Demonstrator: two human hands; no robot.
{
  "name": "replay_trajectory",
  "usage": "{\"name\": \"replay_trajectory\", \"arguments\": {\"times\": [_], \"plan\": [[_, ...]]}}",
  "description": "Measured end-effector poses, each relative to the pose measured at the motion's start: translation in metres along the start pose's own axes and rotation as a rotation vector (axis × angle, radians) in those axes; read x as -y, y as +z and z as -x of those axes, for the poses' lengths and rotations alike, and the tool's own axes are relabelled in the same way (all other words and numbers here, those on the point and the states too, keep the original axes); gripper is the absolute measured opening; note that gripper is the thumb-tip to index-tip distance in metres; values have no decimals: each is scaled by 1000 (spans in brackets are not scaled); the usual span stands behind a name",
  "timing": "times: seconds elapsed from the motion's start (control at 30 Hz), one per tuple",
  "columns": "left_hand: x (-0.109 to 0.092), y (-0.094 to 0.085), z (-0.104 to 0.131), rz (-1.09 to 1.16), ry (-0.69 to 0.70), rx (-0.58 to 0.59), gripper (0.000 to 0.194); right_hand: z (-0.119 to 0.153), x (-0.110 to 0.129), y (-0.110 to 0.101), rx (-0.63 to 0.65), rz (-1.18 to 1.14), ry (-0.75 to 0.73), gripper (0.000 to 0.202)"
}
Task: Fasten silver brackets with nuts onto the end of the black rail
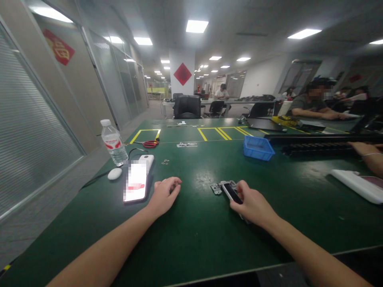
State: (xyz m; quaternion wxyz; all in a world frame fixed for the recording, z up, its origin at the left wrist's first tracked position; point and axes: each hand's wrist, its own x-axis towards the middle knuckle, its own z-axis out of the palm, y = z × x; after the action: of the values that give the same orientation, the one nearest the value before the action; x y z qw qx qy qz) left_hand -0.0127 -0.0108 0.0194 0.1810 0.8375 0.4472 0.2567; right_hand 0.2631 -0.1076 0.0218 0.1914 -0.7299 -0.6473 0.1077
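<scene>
My right hand [252, 202] grips the edges of a small dark rectangular device with a silver frame [232, 193], thumb on the near side and fingers on the far side. Under and beside the device lie flat silver metal parts [216, 188], partly hidden by it and by my hand. My left hand [165, 194] rests on the green table [191, 239] with its fingers loosely bent, the thumb apart, and nothing visible in it. Just left of that hand is a phone with a lit screen [137, 181], propped against a white object. Several tiny metal pieces [165, 162] lie beyond my left hand.
A water bottle [114, 143], a white mouse-like object [115, 173] and red-handled scissors [150, 143] are at the left. Thin silver parts [187, 145] lie farther back. A blue bin [258, 148] stands right of centre. At the right edge, another person's hand [366, 151] reaches in near a black rail [317, 146].
</scene>
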Motion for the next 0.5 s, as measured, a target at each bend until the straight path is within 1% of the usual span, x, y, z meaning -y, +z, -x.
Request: {"name": "replay_trajectory", "arguments": {"times": [0.1, 0.33, 0.4, 0.47, 0.5], "plan": [[0, 1, -1, -10, 4, 12, 19, 5, -42, -18, -34, 33, 98, 22], [-2, 2, -3, -21, -10, 44, 21, 20, -151, -60, -128, 46, 291, 27], [-2, 2, -4, -19, -17, 52, 22, 26, -179, -71, -150, 48, 385, 25], [-1, 3, -5, -11, -22, 58, 23, 30, -203, -82, -192, 43, 414, 23], [-1, 3, -5, -8, -21, 59, 23, 32, -214, -87, -193, 47, 421, 23]]}}
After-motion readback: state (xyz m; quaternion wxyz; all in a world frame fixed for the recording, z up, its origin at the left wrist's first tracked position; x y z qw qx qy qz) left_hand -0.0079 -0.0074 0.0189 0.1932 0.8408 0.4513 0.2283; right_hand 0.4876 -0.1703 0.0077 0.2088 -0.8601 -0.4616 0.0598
